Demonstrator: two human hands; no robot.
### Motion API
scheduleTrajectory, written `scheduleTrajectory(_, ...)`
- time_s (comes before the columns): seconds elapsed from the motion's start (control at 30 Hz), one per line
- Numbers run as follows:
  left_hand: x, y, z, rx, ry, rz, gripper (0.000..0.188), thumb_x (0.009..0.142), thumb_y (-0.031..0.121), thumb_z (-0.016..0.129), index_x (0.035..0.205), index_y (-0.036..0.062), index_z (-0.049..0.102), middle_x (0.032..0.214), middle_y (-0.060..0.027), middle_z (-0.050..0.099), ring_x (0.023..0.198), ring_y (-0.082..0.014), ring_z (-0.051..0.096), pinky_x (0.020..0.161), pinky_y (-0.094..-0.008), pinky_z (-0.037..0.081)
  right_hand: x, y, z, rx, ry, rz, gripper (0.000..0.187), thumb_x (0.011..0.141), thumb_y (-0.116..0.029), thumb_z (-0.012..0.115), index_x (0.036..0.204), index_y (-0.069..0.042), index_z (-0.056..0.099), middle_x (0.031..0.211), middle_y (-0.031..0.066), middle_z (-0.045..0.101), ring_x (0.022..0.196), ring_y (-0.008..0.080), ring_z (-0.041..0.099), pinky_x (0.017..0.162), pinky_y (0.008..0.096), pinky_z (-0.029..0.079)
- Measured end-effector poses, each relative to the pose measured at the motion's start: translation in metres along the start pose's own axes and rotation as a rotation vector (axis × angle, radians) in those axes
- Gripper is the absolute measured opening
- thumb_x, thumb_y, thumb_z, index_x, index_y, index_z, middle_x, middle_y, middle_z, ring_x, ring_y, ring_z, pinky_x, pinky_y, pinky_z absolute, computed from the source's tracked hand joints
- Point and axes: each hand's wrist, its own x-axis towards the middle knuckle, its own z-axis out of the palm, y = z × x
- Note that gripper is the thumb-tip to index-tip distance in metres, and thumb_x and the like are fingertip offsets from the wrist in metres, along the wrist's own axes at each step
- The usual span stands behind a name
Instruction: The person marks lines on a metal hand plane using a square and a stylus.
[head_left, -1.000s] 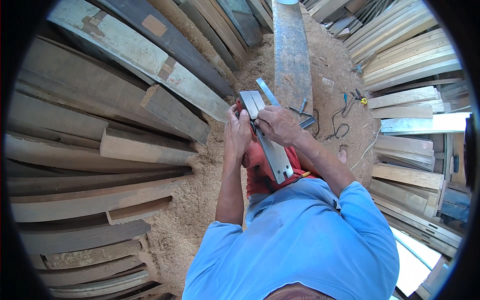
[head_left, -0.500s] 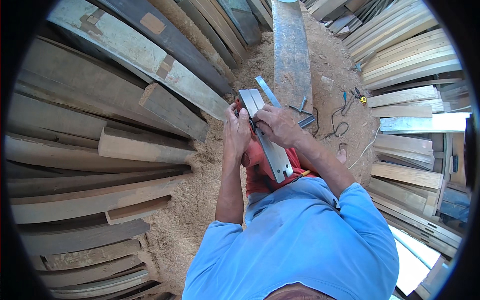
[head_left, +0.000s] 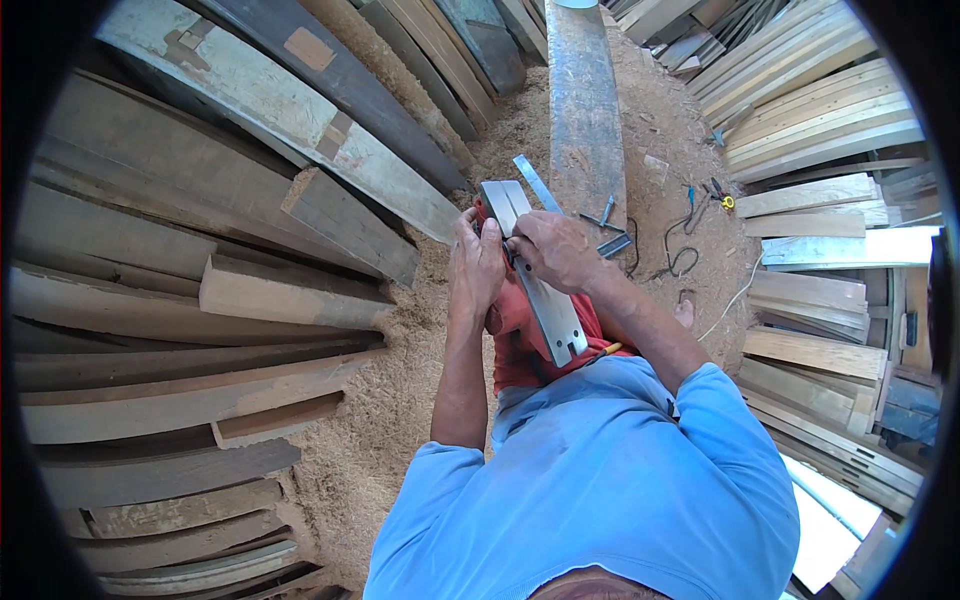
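An electric planer (head_left: pixel 552 318) lies across my lap with its sole turned up. Its sole is two flat silver metal plates, and the body shows red along the left side. My left hand (head_left: pixel 477 262) is wrapped around the planer's left side, thumb along the edge near the gap between the plates. At that gap, my right hand (head_left: pixel 556 250) bends over the sole with its fingers pinched at the blade slot. Whatever those fingertips hold, if anything, is hidden under the hand.
Ahead lies a long worn board (head_left: pixel 585 110) with a steel ruler (head_left: pixel 537 182), a small T-shaped tool (head_left: pixel 607 210) and a dark metal piece (head_left: pixel 613 244) about its near end. A dark cord (head_left: pixel 684 262) and yellow-handled tool (head_left: pixel 727 201) lie on the shavings. Stacked timber (head_left: pixel 110 240) flanks both sides.
Both hands keep their places on the planer. Only a very slight shift of the whole view shows.
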Motion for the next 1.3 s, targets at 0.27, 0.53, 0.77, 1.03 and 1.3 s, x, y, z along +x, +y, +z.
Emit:
scheduleTrajectory(0.27, 0.002, -0.008, 0.001, 0.004, 0.008, -0.002, 0.062, 0.107, 0.045, 0.043, 0.141, -0.0062, 0.045, 0.128, -0.0358, 0.062, 0.121, -0.0501, 0.061, 0.103, -0.0515, 0.046, 0.001, 0.0, 0.001, -0.014, -0.009, -0.035, 0.011, 0.094, -0.011, 0.064, 0.098, -0.001, 0.062, 0.092, 0.0181, 0.064, 0.093, 0.0387, 0.065, 0.082, 0.0479, 0.052)
scheduleTrajectory(0.53, -0.002, -0.002, -0.002, -0.019, 0.007, 0.006, 0.061, 0.107, 0.044, 0.044, 0.142, -0.0065, 0.045, 0.129, -0.0351, 0.061, 0.123, -0.0486, 0.06, 0.104, -0.0505, 0.045, -0.004, -0.002, -0.002, 0.069, 0.038, -0.093, 0.012, 0.096, -0.013, 0.063, 0.096, -0.002, 0.063, 0.088, 0.0175, 0.063, 0.09, 0.0386, 0.065, 0.081, 0.0475, 0.052)
scheduleTrajectory(0.77, -0.001, -0.009, 0.0, -0.061, 0.002, 0.023, 0.064, 0.108, 0.047, 0.041, 0.142, -0.0069, 0.044, 0.129, -0.0348, 0.062, 0.122, -0.0479, 0.06, 0.104, -0.0494, 0.045, -0.003, 0.01, -0.013, 0.056, 0.105, -0.007, 0.011, 0.093, -0.013, 0.064, 0.097, -0.004, 0.067, 0.091, 0.0184, 0.067, 0.093, 0.0386, 0.067, 0.084, 0.0481, 0.052)
scheduleTrajectory(1.03, 0.001, -0.009, 0.0, -0.065, -0.004, 0.031, 0.065, 0.108, 0.048, 0.039, 0.142, -0.0075, 0.043, 0.127, -0.0349, 0.062, 0.121, -0.0466, 0.061, 0.104, -0.0482, 0.044, -0.019, 0.035, -0.017, 0.016, 0.008, 0.019, 0.012, 0.091, -0.014, 0.066, 0.098, -0.004, 0.069, 0.095, 0.0171, 0.068, 0.097, 0.0379, 0.066, 0.087, 0.0472, 0.052)
scheduleTrajectory(1.3, 0.001, -0.013, -0.002, -0.039, 0.01, 0.037, 0.066, 0.108, 0.049, 0.038, 0.141, -0.0081, 0.044, 0.127, -0.0346, 0.062, 0.121, -0.0463, 0.061, 0.104, -0.0481, 0.044, -0.019, 0.036, -0.004, -0.046, 0.0, 0.048, 0.012, 0.092, -0.014, 0.068, 0.099, -0.005, 0.064, 0.094, 0.0147, 0.064, 0.099, 0.0366, 0.065, 0.088, 0.0463, 0.052)
